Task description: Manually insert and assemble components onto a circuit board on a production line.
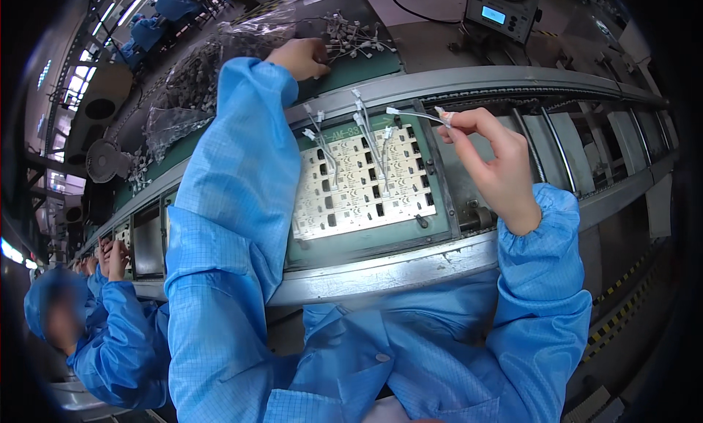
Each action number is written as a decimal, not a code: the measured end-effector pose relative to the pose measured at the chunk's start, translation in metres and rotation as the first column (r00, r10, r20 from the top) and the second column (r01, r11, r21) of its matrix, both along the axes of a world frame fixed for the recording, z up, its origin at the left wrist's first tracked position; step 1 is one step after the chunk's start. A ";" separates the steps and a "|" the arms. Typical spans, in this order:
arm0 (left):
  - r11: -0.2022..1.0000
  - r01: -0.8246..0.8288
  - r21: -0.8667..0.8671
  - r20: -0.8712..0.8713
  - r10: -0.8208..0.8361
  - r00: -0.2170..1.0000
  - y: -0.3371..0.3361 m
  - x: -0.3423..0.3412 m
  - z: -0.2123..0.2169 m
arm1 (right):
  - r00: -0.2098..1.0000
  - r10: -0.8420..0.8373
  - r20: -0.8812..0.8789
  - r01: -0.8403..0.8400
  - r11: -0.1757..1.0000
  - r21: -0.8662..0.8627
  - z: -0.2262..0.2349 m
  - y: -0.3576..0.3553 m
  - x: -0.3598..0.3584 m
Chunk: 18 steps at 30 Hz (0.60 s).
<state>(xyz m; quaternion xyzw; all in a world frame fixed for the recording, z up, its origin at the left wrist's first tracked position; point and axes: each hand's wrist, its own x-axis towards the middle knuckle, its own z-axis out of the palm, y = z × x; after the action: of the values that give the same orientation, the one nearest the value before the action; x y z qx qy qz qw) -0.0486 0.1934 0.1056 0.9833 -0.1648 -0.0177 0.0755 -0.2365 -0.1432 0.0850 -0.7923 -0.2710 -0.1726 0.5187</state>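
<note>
Between the thumb and fingertips of my right hand (489, 159), a short white cable (419, 115) is pinched, its white plug pointing left. Below it lies a white circuit-board panel (355, 192) in a green fixture (432, 225). Several white-plugged cables (381, 156) stand up from the panel in two groups. My left hand (299, 58) reaches over the green mat to the edge of a pile of loose cables (355, 39). Its fingers are bent and apart from the thumb; nothing shows between them, though the fingertips are partly hidden.
Metal conveyor rails (395, 280) run along both sides of the fixture. A clear plastic bag with dark parts (190, 79) lies at the far left. An instrument with a lit display (501, 13) stands at the back right. A co-worker in blue (121, 335) works at the left.
</note>
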 end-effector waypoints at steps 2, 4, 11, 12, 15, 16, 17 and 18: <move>1.000 -0.012 0.008 0.030 0.012 0.999 0.003 -0.009 -0.002 | 1.000 -0.004 0.007 0.004 1.000 -0.015 0.000 -0.002 0.001; 1.000 -0.020 0.011 0.062 0.019 0.998 0.010 -0.014 -0.001 | 1.000 -0.011 0.016 0.011 0.999 -0.035 0.000 -0.001 0.001; 0.998 -0.017 0.060 -0.126 0.025 0.992 0.034 -0.029 0.022 | 0.999 -0.022 0.035 0.022 1.000 -0.007 -0.003 -0.001 0.003; 0.993 -0.007 0.119 -0.160 0.026 0.987 0.038 -0.029 0.024 | 0.999 -0.022 0.030 0.023 0.999 -0.023 -0.003 -0.001 0.003; 0.999 0.004 -0.034 -0.044 -0.005 0.999 0.018 -0.029 0.029 | 0.999 -0.035 0.042 0.037 0.998 -0.056 -0.003 -0.005 0.003; 0.999 0.002 -0.034 -0.042 -0.003 0.999 0.014 -0.023 0.026 | 0.998 -0.032 0.044 0.035 0.998 -0.055 -0.003 -0.004 0.003; 1.000 -0.001 0.016 0.044 0.000 0.999 0.012 -0.014 0.021 | 0.999 -0.026 0.030 0.027 0.999 -0.028 -0.003 -0.003 0.003; 0.998 -0.008 0.065 0.130 -0.001 0.992 0.012 -0.007 0.015 | 1.000 -0.019 0.015 0.019 1.000 -0.002 -0.003 -0.002 0.003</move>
<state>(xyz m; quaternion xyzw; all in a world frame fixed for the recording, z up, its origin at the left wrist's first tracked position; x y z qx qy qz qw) -0.0551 0.2050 0.1207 0.9846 -0.1670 0.0410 0.0325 -0.2335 -0.1453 0.0821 -0.7941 -0.2675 -0.1830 0.5142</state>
